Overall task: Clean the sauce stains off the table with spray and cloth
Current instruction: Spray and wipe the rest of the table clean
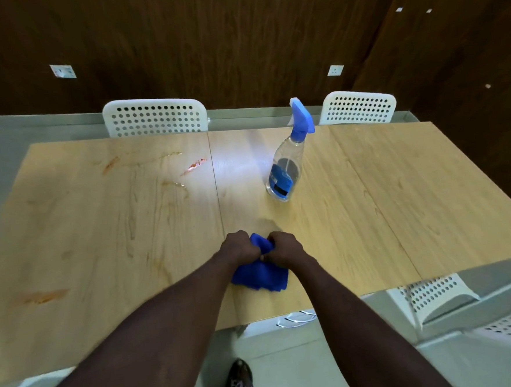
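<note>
In the lower centre, the left hand (pixel 239 246) and the right hand (pixel 284 247) both clench the cloth (pixel 261 277) on the table (pixel 100 234); it seems soft and light, best gripped bunched.

You had a light wood-grain table (pixel 399 198) before you. Orange sauce stains (pixel 196 164) streaked its left half, a spray bottle (pixel 285 167) stood upright right of centre, and a blue cloth (pixel 263 276) sat bunched near its front edge.
</note>
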